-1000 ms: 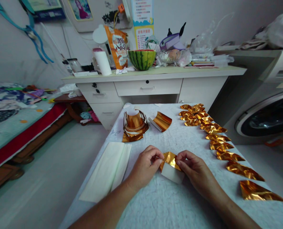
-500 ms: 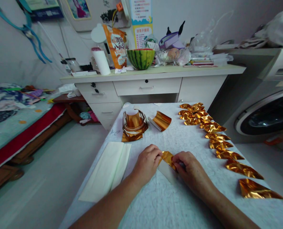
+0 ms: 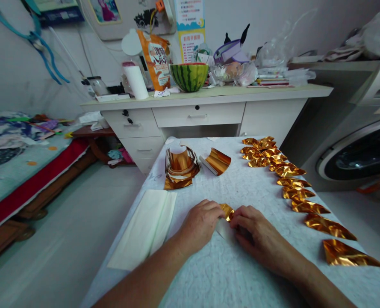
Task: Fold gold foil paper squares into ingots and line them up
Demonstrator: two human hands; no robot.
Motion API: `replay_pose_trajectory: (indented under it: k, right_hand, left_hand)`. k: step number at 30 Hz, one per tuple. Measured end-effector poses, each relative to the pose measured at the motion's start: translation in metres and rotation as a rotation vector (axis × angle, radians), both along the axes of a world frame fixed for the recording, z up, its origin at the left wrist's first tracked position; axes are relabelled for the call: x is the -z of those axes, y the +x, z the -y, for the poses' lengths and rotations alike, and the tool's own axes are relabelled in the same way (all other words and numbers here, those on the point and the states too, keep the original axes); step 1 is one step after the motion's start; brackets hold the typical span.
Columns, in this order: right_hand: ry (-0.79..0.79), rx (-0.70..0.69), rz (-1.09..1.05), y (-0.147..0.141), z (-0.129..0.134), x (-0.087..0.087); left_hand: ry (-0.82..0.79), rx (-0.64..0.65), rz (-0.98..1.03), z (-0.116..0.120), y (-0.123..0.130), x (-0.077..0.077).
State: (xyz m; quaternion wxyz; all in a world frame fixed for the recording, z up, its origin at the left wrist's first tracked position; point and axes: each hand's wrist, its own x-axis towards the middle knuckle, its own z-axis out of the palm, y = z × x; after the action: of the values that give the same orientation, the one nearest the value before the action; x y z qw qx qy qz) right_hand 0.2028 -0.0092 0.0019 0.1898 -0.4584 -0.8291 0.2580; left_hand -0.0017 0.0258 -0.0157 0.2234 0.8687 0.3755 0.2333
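Between my hands is a sheet of gold foil paper, with a pale sheet under it towards me. My left hand grips the foil's left side with closed fingers. On its right side my right hand pinches the foil, the thumb tucked below the fingers. Both hands rest low over the cloth-covered table. Ahead stand a curled stack of gold foil sheets and a smaller curved piece of foil. To my left lies a pile of pale paper.
Several folded gold foil pieces run in a line down the table's right side. Beyond the table is a desk bearing half a watermelon and an orange pouch. A washing machine stands at right, a bed at left.
My hands have drawn closer together over the foil. Less of the gold foil and the pale sheet shows between them, and my left hand has shifted slightly right.
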Motion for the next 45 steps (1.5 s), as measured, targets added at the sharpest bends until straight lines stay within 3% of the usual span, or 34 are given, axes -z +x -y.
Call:
replay_pose_trajectory:
  k: [6,17,36,45]
  right_hand:
    - [-0.029,-0.041,0.085,0.002,0.002,-0.002]
    - [-0.017,-0.035,0.098,0.000,0.008,-0.005]
    - [0.031,-0.025,0.116,-0.005,0.009,-0.008]
    - [0.024,0.015,0.084,-0.002,0.004,0.003]
  left_hand:
    - [-0.006,0.016,0.008,0.002,0.000,0.000]
    - [-0.199,0.073,0.018,0.011,-0.008,-0.016]
    - [-0.181,0.033,-0.006,0.011,-0.005,-0.014]
    - [-0.168,0.052,-0.015,0.012,-0.007,-0.017]
